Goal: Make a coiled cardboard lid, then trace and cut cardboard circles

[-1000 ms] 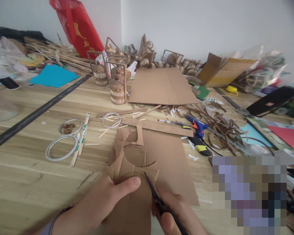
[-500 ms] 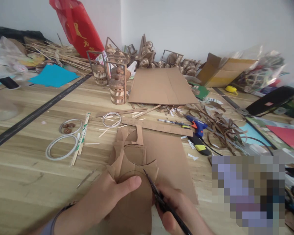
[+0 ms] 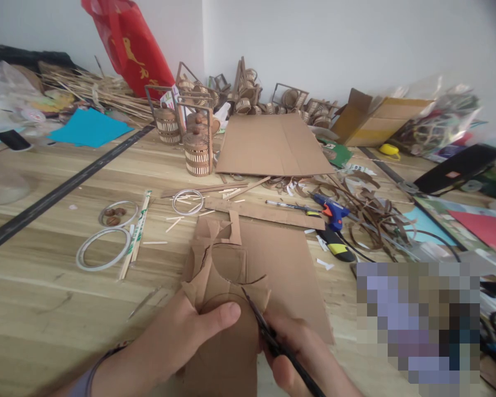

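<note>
My left hand (image 3: 177, 331) grips a piece of brown cardboard (image 3: 225, 353), thumb on top and fingers hidden underneath. A curved line is drawn on this cardboard near the thumb tip, and its far edge has curved cut-outs with bent, pointed ends. My right hand (image 3: 303, 344) is closed around a pair of black scissors (image 3: 264, 328). The scissors' tip lies at the cardboard's far right part, beside the drawn curve. Beyond the hands rests a larger flat cardboard sheet (image 3: 285, 264) with cut scraps (image 3: 235, 229) on its left part.
A blue glue gun (image 3: 334, 211), a yellow-black cutter (image 3: 339, 245) and a pen (image 3: 287, 206) lie to the right. Tape rings (image 3: 103, 264) and wrapped chopsticks (image 3: 135, 240) are at left. Small lidded baskets (image 3: 197, 154) stand behind, near another cardboard sheet (image 3: 273, 146).
The held cardboard has shifted slightly to the right and nearer to me, with my left thumb moving along. Both hands keep their grips.
</note>
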`<state>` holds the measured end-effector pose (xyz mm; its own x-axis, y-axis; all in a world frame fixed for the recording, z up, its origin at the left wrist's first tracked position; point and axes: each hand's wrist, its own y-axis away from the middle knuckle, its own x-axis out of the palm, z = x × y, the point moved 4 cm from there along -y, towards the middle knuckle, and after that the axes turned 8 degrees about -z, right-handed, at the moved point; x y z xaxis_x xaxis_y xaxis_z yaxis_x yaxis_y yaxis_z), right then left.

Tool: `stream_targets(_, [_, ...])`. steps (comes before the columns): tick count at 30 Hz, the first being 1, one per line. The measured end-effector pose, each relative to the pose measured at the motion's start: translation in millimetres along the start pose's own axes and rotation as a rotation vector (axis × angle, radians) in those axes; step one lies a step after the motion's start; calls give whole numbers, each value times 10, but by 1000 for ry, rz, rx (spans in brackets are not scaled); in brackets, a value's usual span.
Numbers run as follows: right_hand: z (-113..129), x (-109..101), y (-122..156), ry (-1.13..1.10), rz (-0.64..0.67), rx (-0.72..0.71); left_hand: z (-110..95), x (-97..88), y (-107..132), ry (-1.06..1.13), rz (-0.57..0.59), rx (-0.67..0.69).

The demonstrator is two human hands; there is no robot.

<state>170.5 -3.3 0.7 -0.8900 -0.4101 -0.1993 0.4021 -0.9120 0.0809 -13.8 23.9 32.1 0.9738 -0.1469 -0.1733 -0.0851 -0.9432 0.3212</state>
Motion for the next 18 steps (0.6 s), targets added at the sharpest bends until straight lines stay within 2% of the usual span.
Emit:
stream_targets(4, [-8,0,-8,-9,-7,-21,-6,15,-27,-4,40,-3])
stream_targets(9, [15,-5,-7,-19,1,-42,-32,-4,-54,-56,53,77])
stream_targets(18, [6,12,0,29,-4,-33,-32,18,-26,8,67,17])
